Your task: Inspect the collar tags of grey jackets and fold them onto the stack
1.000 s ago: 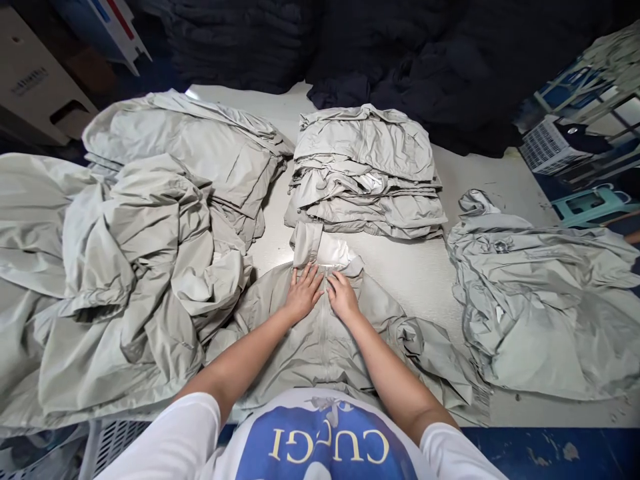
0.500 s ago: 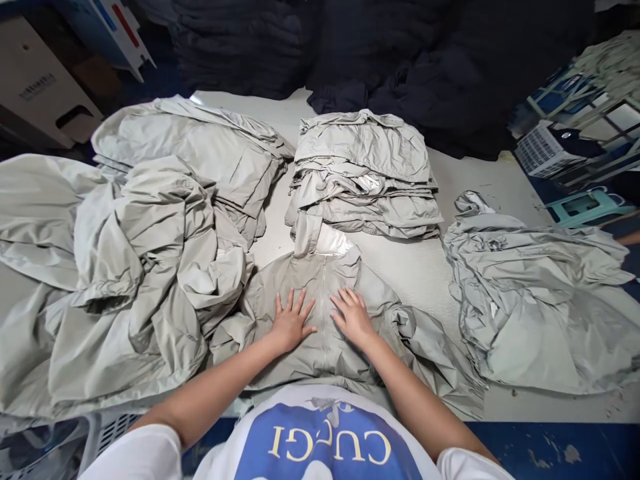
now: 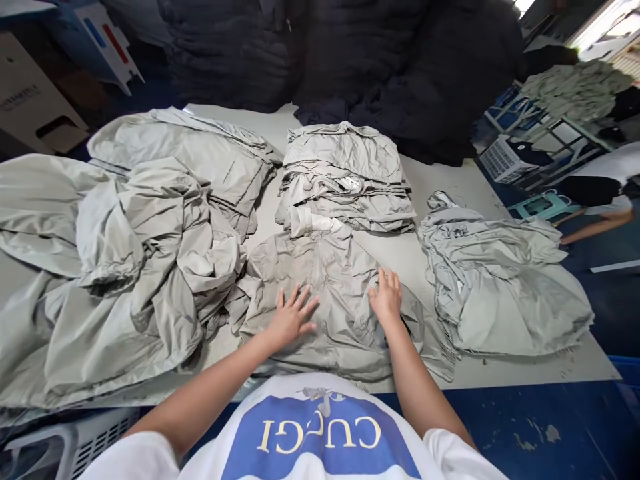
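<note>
Jacket (image 3: 340,273) beneath left hand (image 3: 289,323), fingers (image 3: 302,297) wide, right hand (image 3: 387,297) shifted outward, its grip unclear

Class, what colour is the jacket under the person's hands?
The jacket is pale grey, best seen in the head view.

both hands (image 3: 291,320) lie on a grey jacket (image 3: 333,303), a folded stack (image 3: 345,173) just beyond its collar (image 3: 301,223).
</note>
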Motion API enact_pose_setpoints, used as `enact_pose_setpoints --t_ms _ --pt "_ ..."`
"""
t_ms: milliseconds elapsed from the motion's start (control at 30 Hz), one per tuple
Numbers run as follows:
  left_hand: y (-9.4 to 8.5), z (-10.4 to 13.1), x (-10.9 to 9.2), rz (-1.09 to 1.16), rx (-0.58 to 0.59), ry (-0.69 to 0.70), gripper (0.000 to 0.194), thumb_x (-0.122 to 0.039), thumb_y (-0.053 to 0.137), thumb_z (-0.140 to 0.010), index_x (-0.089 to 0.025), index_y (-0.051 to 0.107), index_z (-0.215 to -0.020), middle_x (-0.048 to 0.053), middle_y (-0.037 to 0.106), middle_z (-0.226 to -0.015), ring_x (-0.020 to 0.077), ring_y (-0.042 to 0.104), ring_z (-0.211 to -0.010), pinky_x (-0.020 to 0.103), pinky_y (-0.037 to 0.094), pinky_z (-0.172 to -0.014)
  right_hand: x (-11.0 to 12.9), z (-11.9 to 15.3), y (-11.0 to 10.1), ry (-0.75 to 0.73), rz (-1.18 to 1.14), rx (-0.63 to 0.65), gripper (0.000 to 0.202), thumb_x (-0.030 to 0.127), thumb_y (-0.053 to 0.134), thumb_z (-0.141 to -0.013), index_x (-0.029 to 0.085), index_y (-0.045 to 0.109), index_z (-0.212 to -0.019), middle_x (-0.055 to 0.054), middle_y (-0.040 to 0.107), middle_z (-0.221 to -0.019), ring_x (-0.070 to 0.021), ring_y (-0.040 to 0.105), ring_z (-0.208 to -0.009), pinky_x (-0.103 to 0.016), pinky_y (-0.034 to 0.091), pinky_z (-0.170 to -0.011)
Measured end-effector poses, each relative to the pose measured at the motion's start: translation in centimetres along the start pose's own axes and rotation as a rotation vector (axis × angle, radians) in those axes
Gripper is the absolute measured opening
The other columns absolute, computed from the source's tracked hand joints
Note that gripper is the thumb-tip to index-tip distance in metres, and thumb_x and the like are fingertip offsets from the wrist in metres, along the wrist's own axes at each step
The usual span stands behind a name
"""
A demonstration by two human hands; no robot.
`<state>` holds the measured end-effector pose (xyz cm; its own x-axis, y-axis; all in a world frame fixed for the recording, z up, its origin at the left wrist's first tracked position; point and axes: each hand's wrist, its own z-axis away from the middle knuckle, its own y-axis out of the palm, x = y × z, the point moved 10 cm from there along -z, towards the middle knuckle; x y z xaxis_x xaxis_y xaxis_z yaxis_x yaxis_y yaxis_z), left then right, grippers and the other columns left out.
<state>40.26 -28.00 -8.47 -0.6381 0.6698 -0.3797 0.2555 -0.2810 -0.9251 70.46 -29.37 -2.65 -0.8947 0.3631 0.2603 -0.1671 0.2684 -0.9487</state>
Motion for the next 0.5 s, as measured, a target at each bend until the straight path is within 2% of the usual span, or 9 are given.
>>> enact_pose_setpoints --t_ms 67,100,200,233,267,333,367,433,500 --pt "2.3 4.5 -0.5 -0.014 0.074 -0.005 0.077 -0.053 0.068 -0.094 -0.037 0.038 -0.164 0.010 0.022 -0.176 0.0419 0.016 -0.163 0.076 0.008 -0.126 -4.1 3.5 -2.1 0.156 0.074 -0.032 0.067 0.024 0.059 -0.086 0.010 0.054 -0.151 -0.026 0.047 -0.158 -0.0429 0.037 -0.150 -0.059 0.035 -0.119" --pt "3.1 6.2 -0.4 -0.021 0.102 -0.029 0.077 -0.051 0.069 -0.094 -0.036 0.039 -0.163 0.010 0.023 -0.176 0.0412 0.017 -0.163 0.075 0.011 -0.126 -5.1 5.2 -2.9 0.176 0.074 -0.048 0.063 0.024 0.057 -0.087 0.011 0.056 -0.148 -0.025 0.049 -0.156 -0.0421 0.039 -0.148 -0.058 0.036 -0.118" --pt "4.0 9.4 -0.2 -0.016 0.132 -0.069 0.070 -0.045 0.068 -0.096 -0.035 0.045 -0.161 0.010 0.026 -0.174 0.0394 0.019 -0.163 0.071 0.018 -0.127 -5.1 9.5 -4.1 0.112 -0.128 -0.068 0.041 0.033 0.053 -0.093 0.020 0.069 -0.128 -0.019 0.061 -0.144 -0.0373 0.051 -0.138 -0.054 0.039 -0.117" --pt "4.0 10.0 -0.5 0.001 0.129 -0.042 0.066 -0.044 0.067 -0.097 -0.036 0.047 -0.159 0.009 0.027 -0.174 0.0382 0.020 -0.163 0.069 0.021 -0.127 -5.6 10.6 -3.8 0.162 -0.268 -0.046 0.034 0.040 0.057 -0.092 0.022 0.073 -0.116 -0.017 0.067 -0.134 -0.0358 0.057 -0.130 -0.052 0.042 -0.114" --pt "4.0 10.5 -1.0 0.027 0.125 0.004 0.061 -0.044 0.065 -0.098 -0.037 0.051 -0.157 0.008 0.028 -0.174 0.0368 0.021 -0.163 0.066 0.023 -0.128 -6.5 11.6 -3.1 0.276 -0.424 -0.012 0.030 0.048 0.063 -0.089 0.023 0.074 -0.103 -0.016 0.072 -0.120 -0.0344 0.064 -0.118 -0.049 0.047 -0.109" --pt "4.1 11.6 -2.0 0.095 0.122 0.104 0.049 -0.044 0.061 -0.101 -0.039 0.060 -0.149 0.005 0.032 -0.172 0.0334 0.026 -0.162 0.058 0.028 -0.129 -8.9 13.4 -0.8 0.587 -0.696 0.057 0.038 0.062 0.069 -0.082 0.024 0.070 -0.080 -0.013 0.074 -0.087 -0.0297 0.070 -0.084 -0.043 0.057 -0.085" --pt "4.3 12.1 -2.3 0.135 0.127 0.136 0.044 -0.044 0.058 -0.102 -0.039 0.065 -0.145 0.004 0.037 -0.170 0.0320 0.030 -0.161 0.055 0.031 -0.129 -9.9 14.1 0.2 0.723 -0.788 0.074 0.046 0.069 0.066 -0.082 0.024 0.068 -0.074 -0.011 0.071 -0.074 -0.0264 0.067 -0.068 -0.040 0.057 -0.070" --pt "5.0 13.1 -2.4 0.228 0.153 0.161 0.038 -0.041 0.055 -0.103 -0.039 0.071 -0.137 0.003 0.051 -0.161 0.0310 0.038 -0.157 0.053 0.035 -0.128 -11.5 14.3 1.0 0.874 -0.894 0.056 0.062 0.081 0.049 -0.087 0.023 0.066 -0.074 -0.008 0.063 -0.058 -0.0211 0.056 -0.048 -0.034 0.048 -0.048" --pt "5.4 13.6 -2.0 0.350 0.166 0.141 0.037 -0.041 0.052 -0.104 -0.036 0.075 -0.132 0.004 0.065 -0.149 0.0306 0.047 -0.152 0.054 0.038 -0.126 -12.7 13.2 0.8 0.919 -0.996 -0.011 0.071 0.084 0.033 -0.092 0.021 0.067 -0.083 -0.006 0.060 -0.054 -0.0190 0.051 -0.042 -0.029 0.041 -0.041"
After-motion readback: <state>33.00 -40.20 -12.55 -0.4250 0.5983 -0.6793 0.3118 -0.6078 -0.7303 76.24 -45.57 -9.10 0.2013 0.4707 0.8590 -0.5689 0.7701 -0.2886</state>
